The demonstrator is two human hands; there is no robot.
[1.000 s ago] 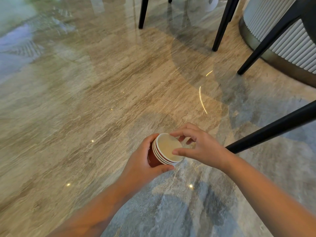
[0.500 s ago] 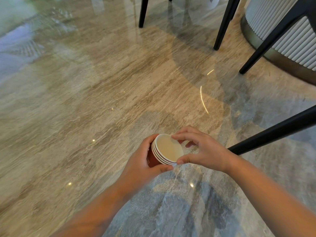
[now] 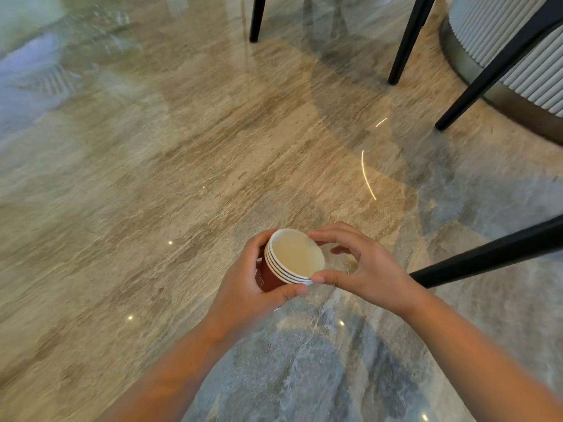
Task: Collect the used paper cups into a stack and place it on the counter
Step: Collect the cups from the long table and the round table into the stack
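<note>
Cup stack [image 3: 288,263] tilted — mouth toward camera, apparently gripped by left hand [image 3: 249,287], right hand [image 3: 362,269] pinching rim

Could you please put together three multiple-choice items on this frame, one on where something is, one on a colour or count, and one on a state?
1. Where is the stack of paper cups?
A. standing on the floor
B. held in the air between both hands
C. on a chair seat

2. What colour is the stack's outer wall?
A. dark red
B. blue
C. green

3. How does the stack sit?
A. upside down
B. crushed flat
C. tilted, mouth toward the camera

Answers:
1 B: the left hand wraps its side and the right hand pinches its rim above the floor.
2 A: the wall shows dark red under white rims.
3 C: the pale inside is visible.
</note>
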